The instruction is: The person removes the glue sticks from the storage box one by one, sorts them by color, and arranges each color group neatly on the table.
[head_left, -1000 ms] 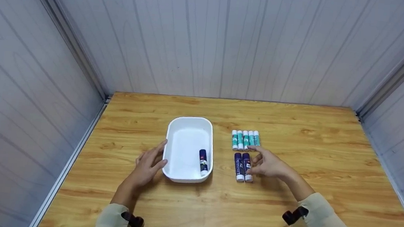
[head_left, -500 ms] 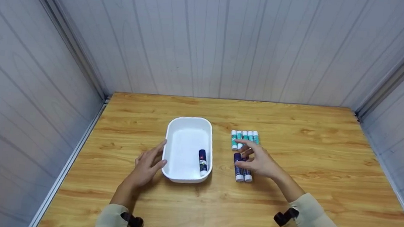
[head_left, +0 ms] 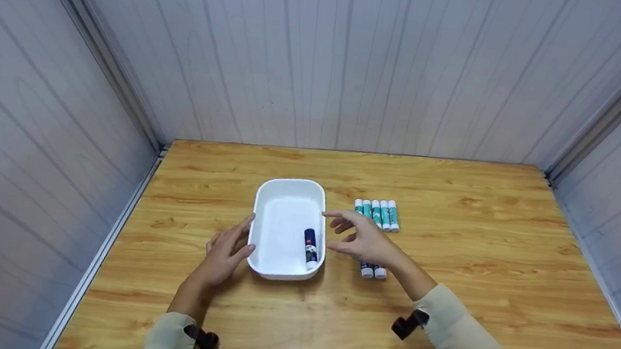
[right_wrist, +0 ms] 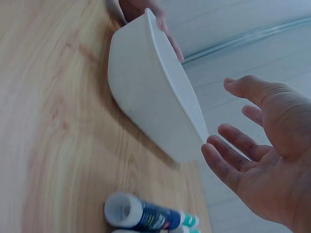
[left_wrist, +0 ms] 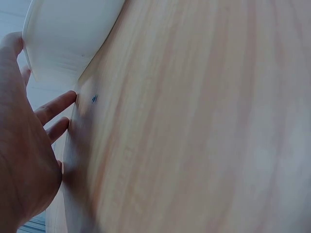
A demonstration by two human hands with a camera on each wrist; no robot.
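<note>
Head view: white tub [head_left: 286, 195] sits mid-table on the wooden table [head_left: 472, 327]. Left hand [head_left: 226, 252] rests against the tub's left wall, thumb on the rim, fingers straight and loose, gripping nothing. Left wrist view agrees: palm [left_wrist: 22, 160] flat beside the tub's outer wall [left_wrist: 68, 43], fingertips touching the table.

Right hand [head_left: 364, 241] hovers just right of the tub's right rim, fingers spread and relaxed, empty. Right wrist view confirms: open palm [right_wrist: 272, 160], nothing in it, tub wall [right_wrist: 150, 107] just beside the fingertips.

One dark blue glue stick [head_left: 309, 248] lies inside the tub, along the right wall near the front corner, white end toward the person.

Two more dark blue glue sticks [head_left: 373, 270] lie side by side on the table, right of the tub; the right hand and wrist cover most of them, only the white ends show in the head view. Right wrist view shows one of them [right_wrist: 141, 216] lying on the table, below the hand and apart from it.

Row of five teal-and-white glue sticks [head_left: 378, 214] lies farther back on the table, touching one another, just beyond the right hand's fingers; no contact visible.

Grey panel walls [head_left: 327, 56] enclose the table on three sides.
</note>
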